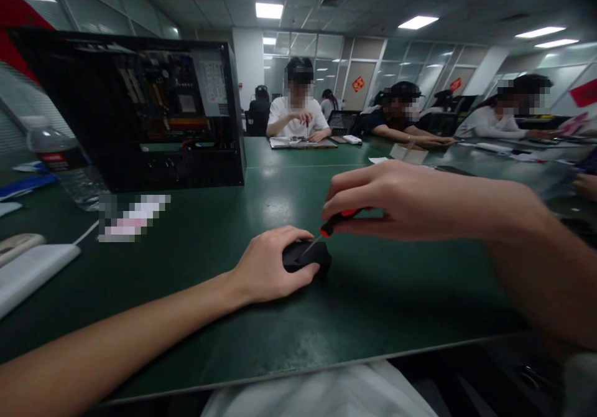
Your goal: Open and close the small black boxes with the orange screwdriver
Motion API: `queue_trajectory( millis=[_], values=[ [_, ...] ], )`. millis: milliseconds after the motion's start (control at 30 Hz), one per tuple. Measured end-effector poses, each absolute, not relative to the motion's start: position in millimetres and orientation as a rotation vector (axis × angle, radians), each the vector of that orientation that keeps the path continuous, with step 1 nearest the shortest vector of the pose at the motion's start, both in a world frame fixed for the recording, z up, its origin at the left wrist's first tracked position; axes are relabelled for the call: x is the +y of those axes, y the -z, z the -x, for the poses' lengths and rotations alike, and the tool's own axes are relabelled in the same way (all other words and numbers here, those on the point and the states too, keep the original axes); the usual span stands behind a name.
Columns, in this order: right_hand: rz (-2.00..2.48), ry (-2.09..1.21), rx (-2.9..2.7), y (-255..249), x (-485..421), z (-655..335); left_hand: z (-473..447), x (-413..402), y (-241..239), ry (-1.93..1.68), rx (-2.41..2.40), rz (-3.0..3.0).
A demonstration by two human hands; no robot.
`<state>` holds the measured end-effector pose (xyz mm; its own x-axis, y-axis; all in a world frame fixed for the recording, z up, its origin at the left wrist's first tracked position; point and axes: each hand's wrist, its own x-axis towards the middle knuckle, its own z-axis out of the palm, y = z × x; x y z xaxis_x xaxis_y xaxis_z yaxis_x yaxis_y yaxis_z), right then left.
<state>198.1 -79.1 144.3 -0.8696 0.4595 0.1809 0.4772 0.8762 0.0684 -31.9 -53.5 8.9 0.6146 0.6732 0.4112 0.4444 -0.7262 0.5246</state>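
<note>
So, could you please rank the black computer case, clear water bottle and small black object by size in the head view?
Black computer case
Clear water bottle
Small black object under left hand

open-plan office workroom, ceiling light panels [269, 10], glass partitions [303, 46], long green table [373, 292], seated workers [298, 115]

We look along a dark green table [382, 292] that runs well back to its far side. At its left rear an open computer case [140, 112] stands on it, with a plastic water bottle [65, 162] just beside the case. A flat white box [32, 267] and a white cable [86, 233] lie at the left edge. A small black mouse [310, 256] lies near the front, and a small cardboard box [409, 153] lies farther back.
</note>
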Motion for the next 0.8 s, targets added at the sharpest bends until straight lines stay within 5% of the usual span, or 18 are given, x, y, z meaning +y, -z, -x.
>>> queue_trajectory(
  millis=[400, 800],
  values=[
    [0.68, 0.74, -2.736, -61, -37, -279, 30, -48, -8, -0.749, 0.954, -2.428],
    [0.52, 0.737, -2.666, -53, -28, -280, 28, -49, -9, -0.757, 0.935, -2.473]
  ],
)
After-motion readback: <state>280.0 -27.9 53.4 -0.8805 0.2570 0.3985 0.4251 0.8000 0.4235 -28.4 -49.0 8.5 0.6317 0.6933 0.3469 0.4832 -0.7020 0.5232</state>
